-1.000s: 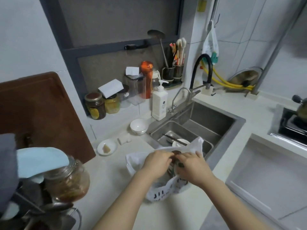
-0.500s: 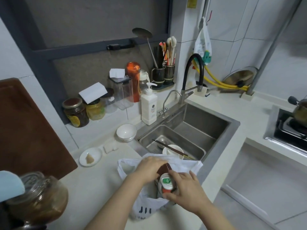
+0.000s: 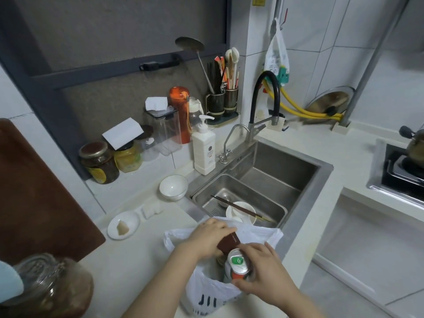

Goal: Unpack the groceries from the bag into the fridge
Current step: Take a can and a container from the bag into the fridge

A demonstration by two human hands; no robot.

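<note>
A white plastic grocery bag [image 3: 207, 297] with black print stands open on the pale counter near the sink's front corner. My left hand [image 3: 207, 239] grips a small dark brown box [image 3: 230, 242] just above the bag's mouth. My right hand [image 3: 263, 275] holds a drink can [image 3: 238, 265] with a silver top, a green pull tab and an orange-red body, lifted partly out of the bag. The rest of the bag's contents are hidden. No fridge is in view.
A steel sink [image 3: 305, 177] lies right behind the bag, with a bowl and chopsticks [image 3: 241, 208] in it. A white bowl [image 3: 173, 187], a small dish [image 3: 124, 224], a soap pump bottle [image 3: 204, 151], jars, a brown board [image 3: 34, 198] and a glass jar [image 3: 52, 288] crowd the counter's left. A stove [image 3: 403, 171] sits at the right.
Both hands were deep in the bag's mouth; now they have risen, the right bringing up the can and the left the brown box. The camera has tilted and shifted right.
</note>
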